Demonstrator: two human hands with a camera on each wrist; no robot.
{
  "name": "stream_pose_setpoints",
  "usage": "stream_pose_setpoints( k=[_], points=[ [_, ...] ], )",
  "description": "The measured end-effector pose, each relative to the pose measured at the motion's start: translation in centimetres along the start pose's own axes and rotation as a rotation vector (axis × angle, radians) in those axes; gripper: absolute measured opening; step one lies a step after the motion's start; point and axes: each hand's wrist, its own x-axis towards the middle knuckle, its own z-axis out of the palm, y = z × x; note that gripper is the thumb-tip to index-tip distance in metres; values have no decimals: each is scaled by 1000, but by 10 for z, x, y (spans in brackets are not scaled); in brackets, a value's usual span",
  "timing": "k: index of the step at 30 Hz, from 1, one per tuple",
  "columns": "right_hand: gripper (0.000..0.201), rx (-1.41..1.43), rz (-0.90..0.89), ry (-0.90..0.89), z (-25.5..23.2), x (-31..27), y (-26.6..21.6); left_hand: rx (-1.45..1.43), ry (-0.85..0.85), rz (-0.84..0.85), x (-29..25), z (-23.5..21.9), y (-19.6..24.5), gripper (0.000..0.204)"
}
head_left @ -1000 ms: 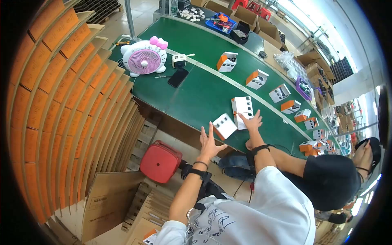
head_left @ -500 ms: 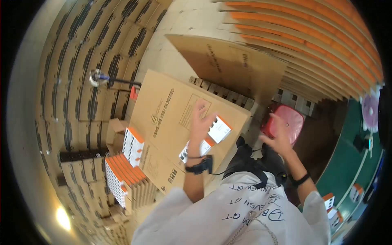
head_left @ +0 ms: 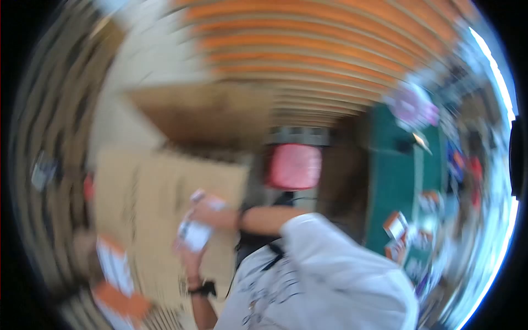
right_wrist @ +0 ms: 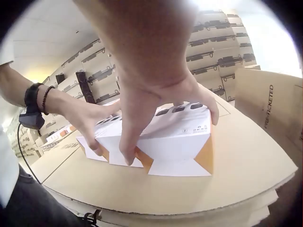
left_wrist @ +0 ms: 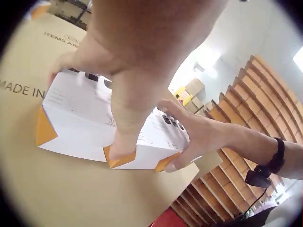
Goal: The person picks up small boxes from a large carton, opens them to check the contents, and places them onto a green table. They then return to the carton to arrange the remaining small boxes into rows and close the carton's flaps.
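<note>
Left hand (left_wrist: 120,80) and right hand (right_wrist: 154,97) grip boxes (left_wrist: 78,120) from above.

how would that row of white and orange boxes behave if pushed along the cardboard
The boxes look fairly stiff, with flat faces and crisp edges. They'd probably slide rather than roll, lying flat-sided on the cardboard. The row might split at a seam, though I can't see whether anything joins them.

White boxes (left_wrist: 75,120) with orange corner panels sit side by side in a touching row, flat on brown printed cardboard (left_wrist: 71,184). They look closed, with dark pictures along their upper faces and small print on white sides.
</note>
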Motion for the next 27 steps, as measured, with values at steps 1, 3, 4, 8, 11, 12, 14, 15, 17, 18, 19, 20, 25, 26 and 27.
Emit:
stream_pose_setpoints(
  k=[1,3,4,8,11,12,14,15,17,18,19,20,25,26,27],
  points=[
    [5,-214,77,-22,-14,27,-7,158,88,76,6,12,-25,100],
    [20,-319,196,-175,-91,9,-15,-176,-93,48,24,18,6,115],
    [31,-375,249,-257,-133,1,-22,108,-79,62,36,18,10,123],
    [33,-384,404,-235,-204,-25,-46,248,-103,213,34,-10,73,122],
    [67,-451,647,-60,-257,-100,-48,363,-147,480,44,-2,154,122],
    [83,-327,827,6,-282,-148,-12,427,-203,601,74,30,206,123],
    [106,-190,1213,153,-333,-233,-18,335,-273,721,87,70,281,125],
    [114,-97,1445,236,-350,-276,-29,235,-328,780,87,94,315,127],
    [120,1,1774,683,-353,-369,-55,224,-480,851,77,149,381,127],
    [119,-46,1828,972,-352,-409,-80,209,-530,893,62,177,414,126],
    [118,-105,1858,1264,-352,-442,-109,207,-588,937,49,207,447,126],
    [118,-114,1905,1512,-353,-468,-136,181,-668,962,36,242,473,127],
    [122,-266,2252,2450,-339,-557,-228,186,-890,1029,-78,361,596,130],
    [123,-277,2368,2534,-333,-577,-235,158,-1006,984,-98,372,613,133],
    [124,-261,2493,2603,-325,-594,-240,-43,-1154,1019,-102,404,611,128]
  ],
)
